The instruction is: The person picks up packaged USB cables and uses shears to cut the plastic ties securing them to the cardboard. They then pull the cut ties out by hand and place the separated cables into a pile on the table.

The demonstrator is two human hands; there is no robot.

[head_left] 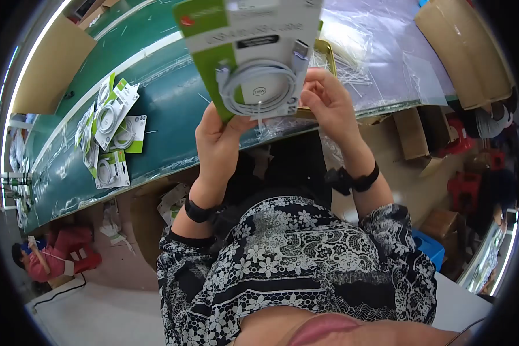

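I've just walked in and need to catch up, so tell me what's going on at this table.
A person holds up a green and white card carrying a coiled white cable. The left hand grips its lower left part; the right hand is at its right edge. More carded cables lie in a loose pile on the green tabletop to the left. Beyond the right hand are a yellow tray and thin white strips.

The left hand and right hand hold a green-and-white card bearing a coiled white cable. Carded cables lie piled left of the left hand; thin white strips lie beyond the right.
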